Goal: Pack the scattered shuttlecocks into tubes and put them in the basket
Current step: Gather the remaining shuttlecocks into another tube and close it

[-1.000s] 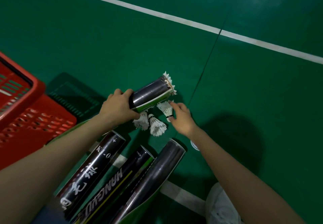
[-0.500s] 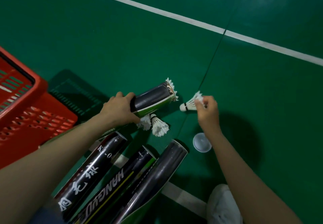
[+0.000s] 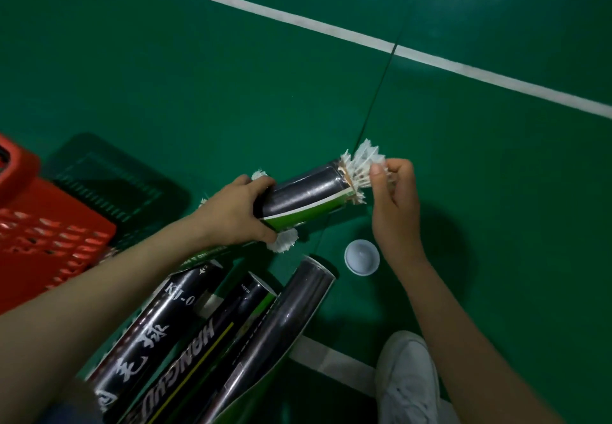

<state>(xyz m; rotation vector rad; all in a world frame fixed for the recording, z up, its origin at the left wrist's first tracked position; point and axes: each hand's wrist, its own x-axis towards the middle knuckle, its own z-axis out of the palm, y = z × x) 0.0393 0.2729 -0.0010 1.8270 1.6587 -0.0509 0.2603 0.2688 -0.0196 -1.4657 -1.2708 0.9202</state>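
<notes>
My left hand [image 3: 236, 215] grips a black and green shuttlecock tube [image 3: 306, 196] held off the green floor, its open mouth pointing right. White feathers stick out of that mouth. My right hand [image 3: 394, 198] pinches a white shuttlecock [image 3: 366, 165] by its feathers, with its cork end in the tube's mouth. Another loose shuttlecock [image 3: 284, 241] lies on the floor just under my left hand. A further white feather tip [image 3: 260, 175] shows behind my left fingers. The red basket [image 3: 49, 234] stands at the left edge.
Three black tubes [image 3: 212, 341] lie side by side on the floor in front of me. A white round tube cap [image 3: 361, 257] rests on the floor below my right wrist. A white shoe [image 3: 410, 377] is at the bottom right. White court lines cross the green floor.
My right hand picked a shuttlecock from the floor, swung it out to the right, then brought it to the tube's mouth. My left hand raised the tube and moved it right.
</notes>
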